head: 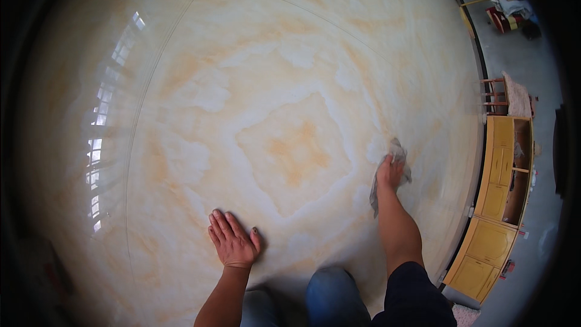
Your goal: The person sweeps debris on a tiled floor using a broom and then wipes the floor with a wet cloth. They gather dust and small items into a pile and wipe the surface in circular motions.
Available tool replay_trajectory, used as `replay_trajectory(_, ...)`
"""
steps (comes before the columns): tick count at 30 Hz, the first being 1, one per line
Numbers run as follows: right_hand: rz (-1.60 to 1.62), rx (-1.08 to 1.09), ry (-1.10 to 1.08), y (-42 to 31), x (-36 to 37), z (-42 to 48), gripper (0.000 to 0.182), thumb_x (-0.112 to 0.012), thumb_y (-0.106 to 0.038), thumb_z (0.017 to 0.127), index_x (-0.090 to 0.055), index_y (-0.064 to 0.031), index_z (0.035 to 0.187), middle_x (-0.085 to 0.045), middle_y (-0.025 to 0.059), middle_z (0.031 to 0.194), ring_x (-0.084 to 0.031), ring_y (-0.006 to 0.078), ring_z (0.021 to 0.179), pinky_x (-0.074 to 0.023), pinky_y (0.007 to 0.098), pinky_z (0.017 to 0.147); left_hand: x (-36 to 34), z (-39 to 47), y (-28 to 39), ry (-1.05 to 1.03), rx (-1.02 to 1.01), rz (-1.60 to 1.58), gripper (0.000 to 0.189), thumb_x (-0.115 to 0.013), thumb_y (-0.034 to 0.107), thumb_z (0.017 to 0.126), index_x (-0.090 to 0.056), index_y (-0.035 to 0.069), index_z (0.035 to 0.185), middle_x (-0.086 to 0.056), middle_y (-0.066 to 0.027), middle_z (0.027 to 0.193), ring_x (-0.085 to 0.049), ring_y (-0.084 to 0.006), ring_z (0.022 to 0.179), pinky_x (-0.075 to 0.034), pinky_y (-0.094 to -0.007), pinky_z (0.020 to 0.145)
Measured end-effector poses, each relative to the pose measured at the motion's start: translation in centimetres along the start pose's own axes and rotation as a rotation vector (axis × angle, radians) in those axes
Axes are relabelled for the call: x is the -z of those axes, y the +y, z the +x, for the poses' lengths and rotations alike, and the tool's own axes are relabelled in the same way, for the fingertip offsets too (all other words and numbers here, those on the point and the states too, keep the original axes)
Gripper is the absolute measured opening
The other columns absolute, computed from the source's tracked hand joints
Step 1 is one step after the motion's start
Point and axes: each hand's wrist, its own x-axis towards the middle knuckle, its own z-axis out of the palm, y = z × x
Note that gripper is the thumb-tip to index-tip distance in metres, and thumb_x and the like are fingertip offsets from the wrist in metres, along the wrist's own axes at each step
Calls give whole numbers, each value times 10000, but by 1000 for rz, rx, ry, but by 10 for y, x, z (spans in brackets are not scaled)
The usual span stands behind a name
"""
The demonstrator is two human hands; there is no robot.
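My left hand (233, 241) lies palm down on the glossy marble-patterned tile floor (297, 154), fingers slightly spread, with nothing in it. Over to the right, my right hand (391, 170) presses a crumpled grey cloth (404, 152) against the same floor. Part of the cloth trails down beside the wrist, and its middle is hidden under the hand. My knees in blue jeans (333, 293) show at the bottom edge, between the two arms.
Yellow wooden cabinets (492, 240) stand along the right side, one section with an uncovered compartment. Beyond them are a wooden chair (497, 95) with a patterned cover and a pile of bags and cloths (508, 13). Window light reflects on the floor at left.
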Motion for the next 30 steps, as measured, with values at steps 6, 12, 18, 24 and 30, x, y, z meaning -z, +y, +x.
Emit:
replay_trajectory(6, 14, 665, 34, -236, 3, 4, 624, -306, -510, 895, -435, -70, 1319, -188, 80, 1491, -151, 278, 1372, -117, 408, 1103, -2, 0, 14, -3, -49, -12, 740, -412, 378, 839, -178, -92, 1360, -207, -352, 1389, -187, -499, 1300, -130, -568, 1053)
replay_trajectory(12, 78, 817, -66, -244, -9, -37, 597, -357, -477, 896, -402, -83, 1342, -216, 98, 1478, -147, 263, 1374, -107, 421, 1103, 0, -7, 1, -42, 3, 30, 739, -397, 381, 846, -166, -94, 1363, -178, -348, 1400, -176, -496, 1305, -132, -575, 1048)
replay_trajectory(18, 98, 818, -8, -253, -9, -9, 585, -372, -459, 895, -426, -53, 1314, -260, 108, 1457, -188, 273, 1358, -124, 426, 1097, -6, -1, 13, -37, -33, 44, 743, -380, 392, 854, -148, -83, 1376, -155, -345, 1410, -164, -493, 1311, -133, -573, 1047)
replay_trajectory(24, 121, 856, 21, -254, -11, -6, 588, -381, -454, 889, -423, -50, 1315, -270, 114, 1452, -189, 275, 1357, -124, 421, 1097, -9, -1, 13, -22, -25, 57, 732, -370, 395, 862, -150, -68, 1384, -169, -345, 1407, -169, -494, 1310, -130, -567, 1050)
replay_trajectory(30, 129, 1049, 35, -201, 2, -32, 531, -447, -426, 872, -488, -58, 1253, -327, 129, 1418, -261, 297, 1325, -172, 428, 1079, -3, 7, 20, 10, -58, 95, 745, -400, 396, 843, -165, -65, 1379, -183, -338, 1406, -178, -482, 1311, -138, -564, 1051)
